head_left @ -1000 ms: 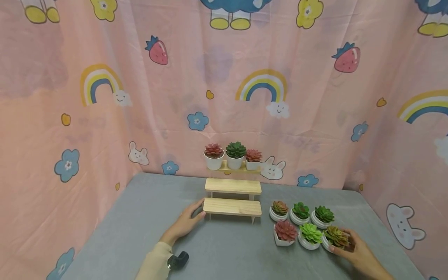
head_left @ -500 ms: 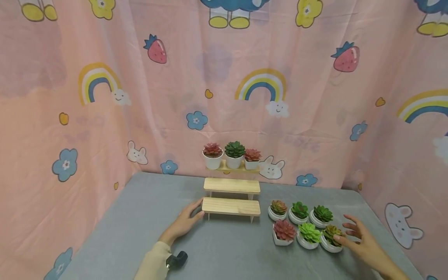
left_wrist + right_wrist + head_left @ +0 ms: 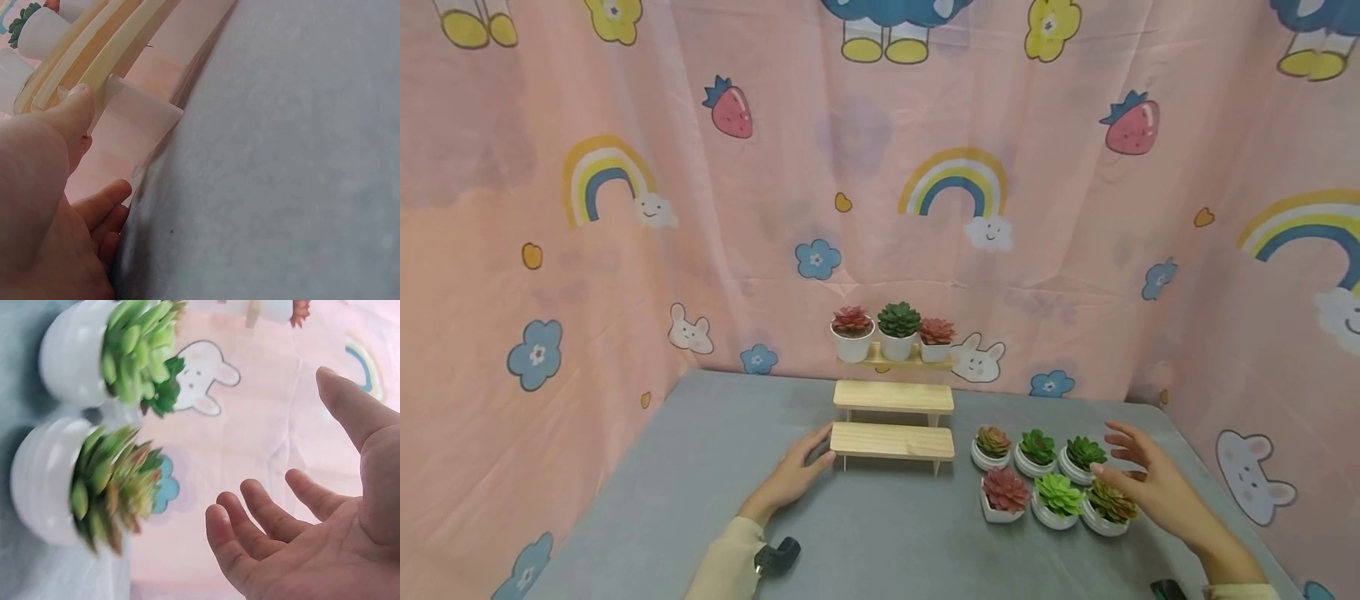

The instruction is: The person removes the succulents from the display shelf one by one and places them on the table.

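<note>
Evidently we pinch the wooden stand (image 3: 892, 397) at its eight o'clock, left hand (image 3: 796, 477) presumably steadying; our right hand (image 3: 1156, 485), fingers (image 3: 228, 542) wide, holds nothing; six succulents (image 3: 1060, 493) sit at four o'clock, likely grouped for reach.

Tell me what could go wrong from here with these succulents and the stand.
The right grip hovers by the back-right dark green succulent; a stray finger might tip it or the olive-and-red succulent close in front of it.
The left grip is at the left end of the front step; a push there could shift the wooden stand, perhaps toppling the three potted plants on its top step.
</note>
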Action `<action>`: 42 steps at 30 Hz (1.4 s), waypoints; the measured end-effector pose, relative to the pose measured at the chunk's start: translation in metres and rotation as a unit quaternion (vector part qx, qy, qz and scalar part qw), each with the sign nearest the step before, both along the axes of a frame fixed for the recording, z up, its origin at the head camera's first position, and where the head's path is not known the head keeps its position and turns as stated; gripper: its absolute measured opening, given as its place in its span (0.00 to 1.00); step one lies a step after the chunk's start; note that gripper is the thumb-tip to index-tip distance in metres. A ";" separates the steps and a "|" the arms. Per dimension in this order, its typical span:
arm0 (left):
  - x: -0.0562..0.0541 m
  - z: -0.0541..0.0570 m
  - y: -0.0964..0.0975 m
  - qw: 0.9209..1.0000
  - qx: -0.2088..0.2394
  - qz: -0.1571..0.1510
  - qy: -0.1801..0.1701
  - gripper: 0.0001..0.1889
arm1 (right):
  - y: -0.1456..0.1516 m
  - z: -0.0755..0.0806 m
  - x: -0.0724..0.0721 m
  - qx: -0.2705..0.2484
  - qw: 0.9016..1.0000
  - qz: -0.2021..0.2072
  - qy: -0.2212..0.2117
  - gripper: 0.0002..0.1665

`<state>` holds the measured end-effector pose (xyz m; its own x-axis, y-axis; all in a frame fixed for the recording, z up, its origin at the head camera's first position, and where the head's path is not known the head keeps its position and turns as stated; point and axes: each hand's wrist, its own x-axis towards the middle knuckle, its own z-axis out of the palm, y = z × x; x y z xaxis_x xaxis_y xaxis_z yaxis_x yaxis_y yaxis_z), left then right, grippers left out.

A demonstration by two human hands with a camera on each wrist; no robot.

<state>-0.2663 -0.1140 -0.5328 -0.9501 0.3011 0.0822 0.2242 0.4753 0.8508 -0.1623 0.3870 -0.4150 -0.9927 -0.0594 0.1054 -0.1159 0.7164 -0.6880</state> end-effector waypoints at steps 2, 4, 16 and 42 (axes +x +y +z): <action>0.000 0.000 0.000 1.000 0.000 0.001 0.000 0.34 | -0.005 0.003 -0.004 -0.002 1.000 0.006 0.006 0.44; 0.000 -0.001 0.000 1.000 -0.002 0.003 -0.001 0.33 | -0.010 0.005 -0.008 -0.002 1.000 0.012 0.014 0.43; -0.002 -0.001 0.000 1.000 -0.007 -0.002 0.001 0.33 | -0.035 0.013 -0.036 -0.051 0.997 0.058 0.019 0.40; -0.001 -0.002 -0.001 1.000 -0.006 -0.001 0.004 0.33 | -0.096 0.022 -0.102 -0.132 0.987 0.094 -0.020 0.39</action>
